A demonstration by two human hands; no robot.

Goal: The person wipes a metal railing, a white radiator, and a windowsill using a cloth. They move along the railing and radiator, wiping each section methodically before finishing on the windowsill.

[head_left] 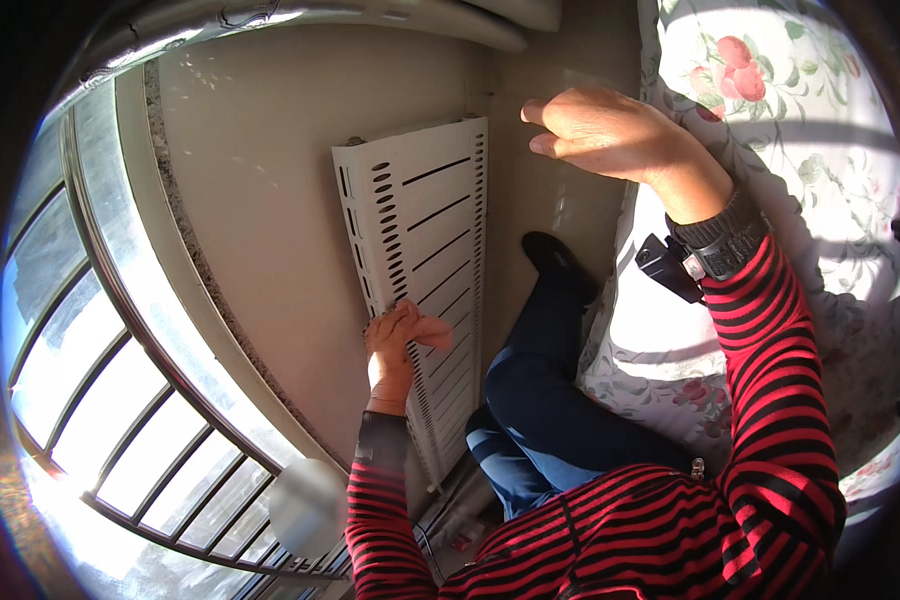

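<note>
My left hand (388,350) is closed on a pink cloth (430,332), pressed against the near side edge of a white radiator (438,215). The radiator stands against the wall and has long slots across its front and rows of oval holes down its edges. My right hand (610,135) is raised in the air between the radiator and the bed, its back turned up. Its visible fingers are bent and slightly apart, with nothing seen in them. A dark band with a black device (670,268) is strapped to my right wrist.
The bed (660,310) with a floral sheet lies along my right side. A window with a dark metal railing (170,395) is on the left, beyond a stone-edged sill (195,240). My leg and black shoe (555,258) are on the floor between radiator and bed.
</note>
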